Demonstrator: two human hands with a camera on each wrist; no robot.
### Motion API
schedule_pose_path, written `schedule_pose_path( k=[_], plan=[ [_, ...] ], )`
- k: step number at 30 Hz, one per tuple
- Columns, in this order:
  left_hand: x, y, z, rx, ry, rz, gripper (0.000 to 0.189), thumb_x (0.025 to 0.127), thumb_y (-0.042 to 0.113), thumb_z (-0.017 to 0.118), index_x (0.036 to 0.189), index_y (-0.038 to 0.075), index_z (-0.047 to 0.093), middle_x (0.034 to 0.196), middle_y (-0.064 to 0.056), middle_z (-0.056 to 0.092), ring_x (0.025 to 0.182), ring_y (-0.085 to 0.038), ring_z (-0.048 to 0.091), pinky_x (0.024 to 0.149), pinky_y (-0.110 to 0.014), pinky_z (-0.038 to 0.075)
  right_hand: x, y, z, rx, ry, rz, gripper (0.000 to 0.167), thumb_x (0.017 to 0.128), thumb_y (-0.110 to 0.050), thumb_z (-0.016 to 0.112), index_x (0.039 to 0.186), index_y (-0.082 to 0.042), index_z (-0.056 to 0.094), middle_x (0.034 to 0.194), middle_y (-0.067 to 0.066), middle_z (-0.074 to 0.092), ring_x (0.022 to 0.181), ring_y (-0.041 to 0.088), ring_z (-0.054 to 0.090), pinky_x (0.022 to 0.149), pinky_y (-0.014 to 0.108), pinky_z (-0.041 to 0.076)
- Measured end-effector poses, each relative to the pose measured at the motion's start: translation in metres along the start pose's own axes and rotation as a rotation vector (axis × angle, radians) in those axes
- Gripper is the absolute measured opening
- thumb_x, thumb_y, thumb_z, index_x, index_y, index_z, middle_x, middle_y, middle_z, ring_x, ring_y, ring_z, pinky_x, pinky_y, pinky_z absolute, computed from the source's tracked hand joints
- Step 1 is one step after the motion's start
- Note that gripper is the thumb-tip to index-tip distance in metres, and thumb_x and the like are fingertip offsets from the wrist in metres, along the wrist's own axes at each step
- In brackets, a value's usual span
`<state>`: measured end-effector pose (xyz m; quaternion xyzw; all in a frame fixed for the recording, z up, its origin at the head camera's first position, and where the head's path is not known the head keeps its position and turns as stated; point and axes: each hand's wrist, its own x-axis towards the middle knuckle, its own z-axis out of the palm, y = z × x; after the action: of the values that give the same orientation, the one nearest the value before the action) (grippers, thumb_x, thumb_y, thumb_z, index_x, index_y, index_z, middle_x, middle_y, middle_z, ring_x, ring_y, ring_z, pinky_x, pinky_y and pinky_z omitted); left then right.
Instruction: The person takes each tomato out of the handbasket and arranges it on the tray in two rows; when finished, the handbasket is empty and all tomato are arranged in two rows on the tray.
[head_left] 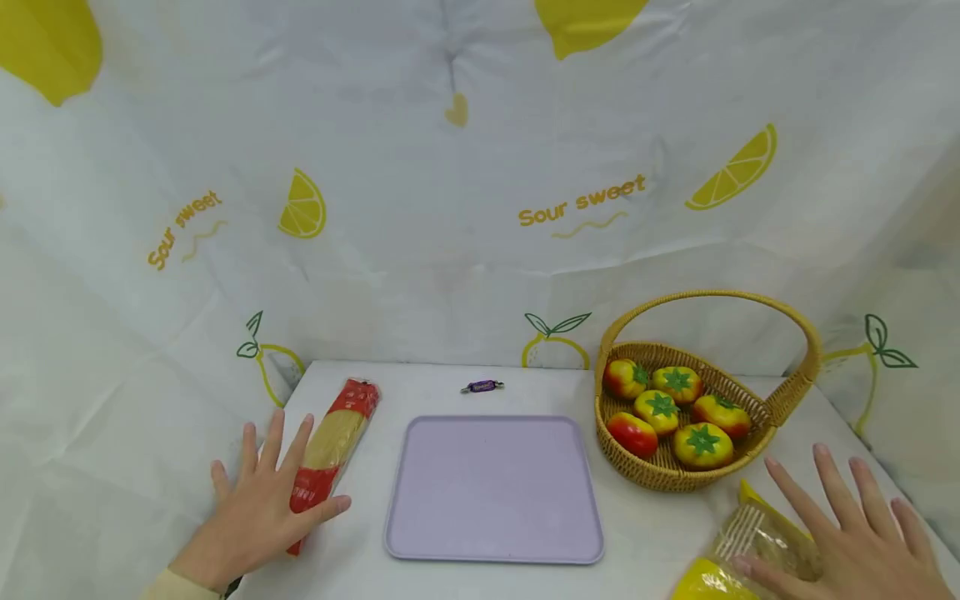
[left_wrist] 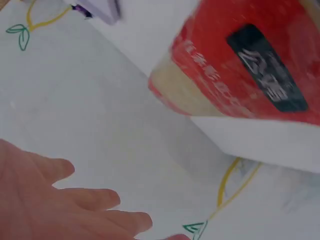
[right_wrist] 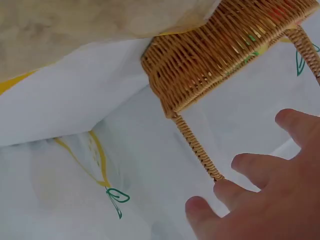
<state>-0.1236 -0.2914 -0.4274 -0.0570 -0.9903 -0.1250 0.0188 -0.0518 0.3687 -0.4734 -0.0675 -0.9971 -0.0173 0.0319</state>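
Observation:
My left hand (head_left: 258,512), fingers spread, hovers at the table's left edge beside a red-and-clear packet of noodles (head_left: 334,446); it holds nothing. In the left wrist view the same packet (left_wrist: 250,65) looms large, apart from the fingers (left_wrist: 95,199). At the lower right my right hand (head_left: 862,533) is also spread, over or beside a yellow-and-clear bag (head_left: 768,533) whose contents are hard to make out. The right wrist view shows that bag (right_wrist: 100,30) away from the right fingers (right_wrist: 260,170). Between the hands lies a flat lilac tray (head_left: 495,492).
A wicker basket (head_left: 652,477) with a tall handle stands at the back right, holding several red-and-yellow tomato-like pieces (head_left: 703,445). Behind the tray lies a small purple wrapped candy (head_left: 482,387). A white lemon-print cloth (head_left: 420,217) hangs behind the table.

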Motion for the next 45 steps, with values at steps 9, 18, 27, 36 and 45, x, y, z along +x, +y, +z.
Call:
schedule_pose_path(
  k=[9, 18, 27, 36, 45],
  plan=[
    [0.031, 0.029, 0.009, -0.308, 0.017, 0.135, 0.105, 0.099, 0.061, 0.071, 0.172, 0.004, 0.019, 0.175, -0.024, 0.028, 0.153, -0.048, 0.043, 0.119, -0.071, 0.042, 0.051, -0.014, -0.053, 0.398, 0.091, -0.333, 0.104, 0.087, -0.049, 0.089, 0.170, -0.020, 0.035, 0.176, 0.029, 0.022, 0.149, 0.064, 0.032, 0.107, 0.089, 0.030],
    [0.068, 0.052, 0.046, -0.523, -0.184, -0.089, 0.105, 0.096, 0.051, 0.078, 0.172, 0.008, 0.021, 0.168, -0.027, 0.041, 0.132, -0.047, 0.066, 0.099, -0.057, 0.063, 0.104, -0.032, -0.074, 0.424, -0.072, -0.408, 0.073, 0.091, -0.041, 0.087, 0.152, -0.011, 0.061, 0.155, 0.028, 0.056, 0.131, 0.056, 0.061, 0.098, 0.072, 0.055],
    [0.073, 0.057, 0.059, -0.558, -0.275, -0.188, 0.085, 0.094, 0.028, 0.083, 0.165, 0.007, 0.041, 0.136, -0.019, 0.067, 0.086, -0.020, 0.073, 0.079, -0.043, 0.067, 0.117, -0.027, -0.071, 0.460, -0.211, -0.375, 0.066, 0.090, -0.031, 0.087, 0.148, -0.010, 0.064, 0.145, 0.023, 0.066, 0.122, 0.047, 0.068, 0.089, 0.058, 0.063],
    [0.075, 0.061, 0.068, -0.568, -0.291, -0.182, 0.076, 0.088, -0.002, 0.077, 0.159, 0.009, 0.051, 0.125, -0.015, 0.068, 0.083, -0.019, 0.068, 0.069, -0.037, 0.066, 0.125, -0.026, -0.066, 0.441, -0.257, -0.370, 0.061, 0.087, -0.025, 0.090, 0.142, -0.010, 0.069, 0.141, 0.021, 0.069, 0.119, 0.040, 0.068, 0.088, 0.049, 0.061],
    [0.079, 0.062, 0.073, -0.624, -0.284, -0.205, 0.078, 0.086, -0.003, 0.078, 0.158, 0.013, 0.054, 0.121, -0.013, 0.067, 0.080, -0.020, 0.068, 0.067, -0.036, 0.066, 0.128, -0.031, -0.059, 0.406, -0.242, -0.374, 0.050, 0.082, -0.010, 0.089, 0.130, -0.008, 0.076, 0.133, 0.020, 0.074, 0.120, 0.045, 0.068, 0.096, 0.061, 0.060]
  ],
)
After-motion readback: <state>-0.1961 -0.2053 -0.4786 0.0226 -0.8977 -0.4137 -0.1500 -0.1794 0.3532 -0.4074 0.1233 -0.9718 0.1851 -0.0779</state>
